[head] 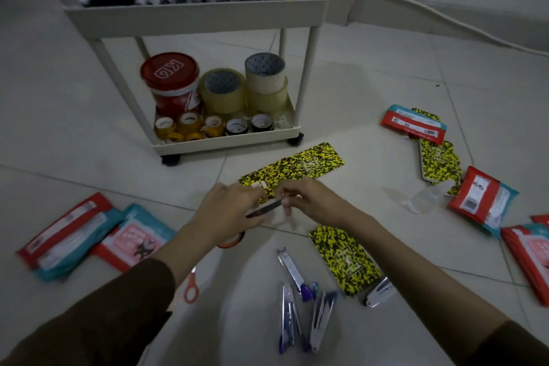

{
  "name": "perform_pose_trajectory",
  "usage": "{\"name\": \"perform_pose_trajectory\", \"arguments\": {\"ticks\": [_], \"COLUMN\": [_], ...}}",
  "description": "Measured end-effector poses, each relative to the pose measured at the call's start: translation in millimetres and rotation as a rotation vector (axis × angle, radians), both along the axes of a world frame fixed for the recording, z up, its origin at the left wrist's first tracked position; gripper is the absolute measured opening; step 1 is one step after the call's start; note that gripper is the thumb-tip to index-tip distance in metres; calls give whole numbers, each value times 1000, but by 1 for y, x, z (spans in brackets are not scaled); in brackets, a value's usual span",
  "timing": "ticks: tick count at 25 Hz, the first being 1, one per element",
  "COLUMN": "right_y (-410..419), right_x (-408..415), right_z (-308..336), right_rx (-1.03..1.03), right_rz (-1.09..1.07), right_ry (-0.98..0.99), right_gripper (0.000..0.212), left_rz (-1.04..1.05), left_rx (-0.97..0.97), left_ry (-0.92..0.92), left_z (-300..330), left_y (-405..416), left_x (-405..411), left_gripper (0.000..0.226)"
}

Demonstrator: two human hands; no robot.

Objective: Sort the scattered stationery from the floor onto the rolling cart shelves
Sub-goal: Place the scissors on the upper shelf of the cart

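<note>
Rolling cart (193, 13): cream, two shelves visible; upper packed with upright packets, lower with tape rolls (222, 89) and red-lidded tub (170, 70).
Red-and-teal packets (89, 235): scattered on tiled floor, left and right.
Yellow-black speckled booklets (292, 168): floor, in front of cart.
Staplers (292, 273): silver-purple, floor between forearms.
Left hand (225, 211), right hand (309, 200): both pinch one slim dark item (264, 208), identity unclear, above floor.
</note>
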State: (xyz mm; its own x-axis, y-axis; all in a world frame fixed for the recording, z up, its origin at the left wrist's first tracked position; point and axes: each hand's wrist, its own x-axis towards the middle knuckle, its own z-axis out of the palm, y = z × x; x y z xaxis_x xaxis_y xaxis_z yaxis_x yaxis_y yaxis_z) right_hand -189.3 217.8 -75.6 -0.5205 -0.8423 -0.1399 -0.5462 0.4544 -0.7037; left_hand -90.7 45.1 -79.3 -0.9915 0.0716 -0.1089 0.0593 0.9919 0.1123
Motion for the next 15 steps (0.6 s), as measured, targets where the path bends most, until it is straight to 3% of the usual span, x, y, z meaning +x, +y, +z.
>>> {"name": "perform_pose_trajectory", "arguments": {"ticks": [3,5,7,12,15], "right_y": [-39,-60,-77,-103,-111], "right_x": [13,19,26,72,96], "right_z": [4,4,-1,-39,-54], "right_rx": [-108,-192,-140,223,255], "right_rz": [8,-108,-155,248,195], "right_ry": [-8,-42,-103,-31,126], "right_gripper": [6,11,17,29,49], "left_rz": [230,359,513,719,753], "left_rx": [271,390,526,540,511], "left_ry": [-154,-138,-86,45,45], "left_z": [-10,-12,-11,-5,-5], "left_y": [-29,-54,-81,-126,-127], "left_x": [30,51,72,116,128], "left_gripper": [20,18,13,12,13]}}
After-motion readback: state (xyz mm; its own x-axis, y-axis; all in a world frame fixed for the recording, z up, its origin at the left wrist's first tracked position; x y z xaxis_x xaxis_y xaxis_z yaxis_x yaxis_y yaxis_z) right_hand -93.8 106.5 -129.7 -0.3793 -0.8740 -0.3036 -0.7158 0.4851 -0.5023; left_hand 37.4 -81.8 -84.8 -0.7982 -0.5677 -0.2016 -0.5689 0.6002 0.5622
